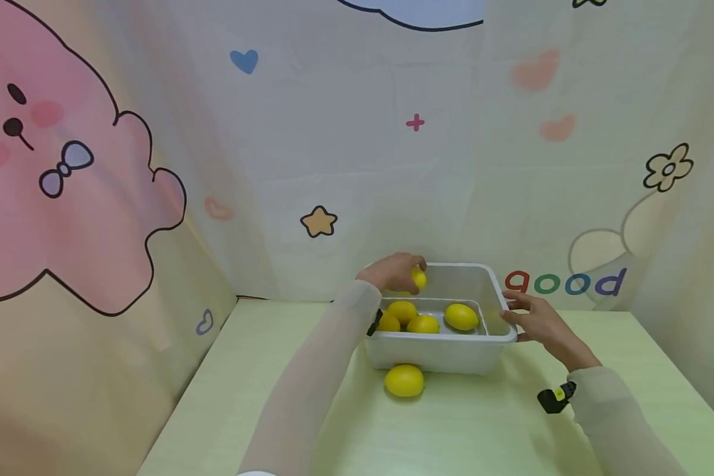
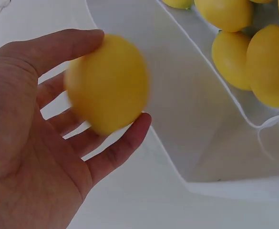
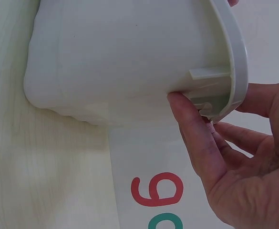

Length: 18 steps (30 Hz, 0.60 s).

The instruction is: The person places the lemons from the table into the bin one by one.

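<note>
My left hand holds a yellow lemon between thumb and fingers, over the left part of a white plastic bin. The left wrist view shows this lemon slightly blurred, beside the bin's rim. Several lemons lie on the bin's floor, some partly hidden by my left wrist. At the bin's right end, my right hand grips the rim, with one finger against the outer wall under the lip. Another lemon rests on the table just in front of the bin.
The pale wooden table meets a printed cloth backdrop close behind the bin. More cloth hangs along the left and right sides. A small black device is strapped at my right wrist.
</note>
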{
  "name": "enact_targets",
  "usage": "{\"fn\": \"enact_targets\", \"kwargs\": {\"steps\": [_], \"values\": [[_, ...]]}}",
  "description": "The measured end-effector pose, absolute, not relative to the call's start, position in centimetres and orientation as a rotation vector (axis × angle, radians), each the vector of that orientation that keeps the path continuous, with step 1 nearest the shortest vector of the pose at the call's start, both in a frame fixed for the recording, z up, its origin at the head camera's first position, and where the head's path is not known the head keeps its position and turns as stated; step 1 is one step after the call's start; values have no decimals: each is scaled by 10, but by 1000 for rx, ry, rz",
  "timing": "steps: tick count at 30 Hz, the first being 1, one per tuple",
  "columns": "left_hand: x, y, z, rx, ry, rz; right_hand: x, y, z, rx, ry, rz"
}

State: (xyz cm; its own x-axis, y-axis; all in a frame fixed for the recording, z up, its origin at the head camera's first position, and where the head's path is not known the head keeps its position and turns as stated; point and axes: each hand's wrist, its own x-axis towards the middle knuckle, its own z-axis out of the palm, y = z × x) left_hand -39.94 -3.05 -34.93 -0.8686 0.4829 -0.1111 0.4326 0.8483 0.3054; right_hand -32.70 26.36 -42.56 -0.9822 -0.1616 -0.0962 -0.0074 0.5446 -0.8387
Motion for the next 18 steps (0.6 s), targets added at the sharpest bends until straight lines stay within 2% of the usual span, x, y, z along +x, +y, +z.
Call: {"fn": "enact_targets", "kwargs": {"steps": [18], "values": [[-387, -24, -331, 834, 2867, 237, -329, 264, -425, -170, 2623, -1415]]}}
